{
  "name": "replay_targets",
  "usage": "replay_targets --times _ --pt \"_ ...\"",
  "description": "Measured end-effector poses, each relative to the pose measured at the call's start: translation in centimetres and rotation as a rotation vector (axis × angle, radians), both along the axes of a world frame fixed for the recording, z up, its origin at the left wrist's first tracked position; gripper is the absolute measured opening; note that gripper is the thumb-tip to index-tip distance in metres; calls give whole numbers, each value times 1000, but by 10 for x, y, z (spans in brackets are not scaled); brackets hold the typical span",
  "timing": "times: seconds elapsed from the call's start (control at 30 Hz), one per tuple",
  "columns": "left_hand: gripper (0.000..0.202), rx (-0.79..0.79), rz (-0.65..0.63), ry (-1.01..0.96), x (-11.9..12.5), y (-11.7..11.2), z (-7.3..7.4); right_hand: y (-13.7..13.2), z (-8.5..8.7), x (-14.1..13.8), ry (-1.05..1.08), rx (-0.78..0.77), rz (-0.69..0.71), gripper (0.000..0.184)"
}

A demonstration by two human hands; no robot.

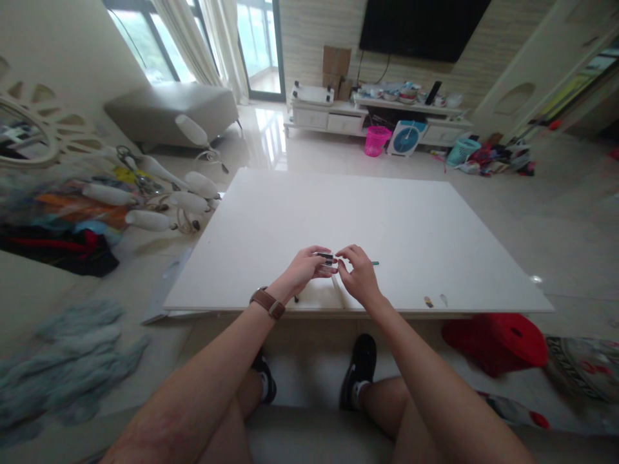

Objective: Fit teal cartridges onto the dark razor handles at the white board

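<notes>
Left hand (pixel 304 267) grasps a small dark object (pixel 325 258) above the white table (pixel 358 216), near its edge.
The hand partly hides it; the right hand (pixel 358 274) curls just beside, its grip impossible to tell. Beyond, a pink basket (pixel 377 140) and a teal basket (pixel 461 151) stand on the floor (pixel 329 153), contents too indistinct to make out.

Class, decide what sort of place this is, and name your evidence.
Probably a home's living room: there's a large dark screen on the wall, a low white cabinet below, and curtains.
</notes>
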State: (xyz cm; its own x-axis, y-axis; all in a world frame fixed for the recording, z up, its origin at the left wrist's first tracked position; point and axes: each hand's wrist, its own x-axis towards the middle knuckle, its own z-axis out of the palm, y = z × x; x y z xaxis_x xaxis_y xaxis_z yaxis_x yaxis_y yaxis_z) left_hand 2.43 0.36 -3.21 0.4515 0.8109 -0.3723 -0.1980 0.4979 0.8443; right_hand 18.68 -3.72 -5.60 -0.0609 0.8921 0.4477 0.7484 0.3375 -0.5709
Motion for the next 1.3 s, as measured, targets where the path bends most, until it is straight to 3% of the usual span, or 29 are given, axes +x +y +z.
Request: replay_targets --times 0.2,0.43,0.53,0.63,0.83,1.3 --pt "21 0 -10 18 -3 2 2 7 -5 5 -94 -89 -65 16" --pt "19 -28 -5 6 -6 4 2 9 -39 45 -463 -536 -228 37" --pt "19 -30 -6 9 -8 3 3 6 -51 57 -546 -676 -228 34" --pt "18 -28 3 8 -10 4 3 6 -55 57 -561 -696 -201 31" --pt "18 -25 13 -6 -13 8 4 12 -53 56 -566 -626 -221 43" --pt "17 -19 16 -10 -17 6 8 12 -53 63 -548 -831 -216 30"
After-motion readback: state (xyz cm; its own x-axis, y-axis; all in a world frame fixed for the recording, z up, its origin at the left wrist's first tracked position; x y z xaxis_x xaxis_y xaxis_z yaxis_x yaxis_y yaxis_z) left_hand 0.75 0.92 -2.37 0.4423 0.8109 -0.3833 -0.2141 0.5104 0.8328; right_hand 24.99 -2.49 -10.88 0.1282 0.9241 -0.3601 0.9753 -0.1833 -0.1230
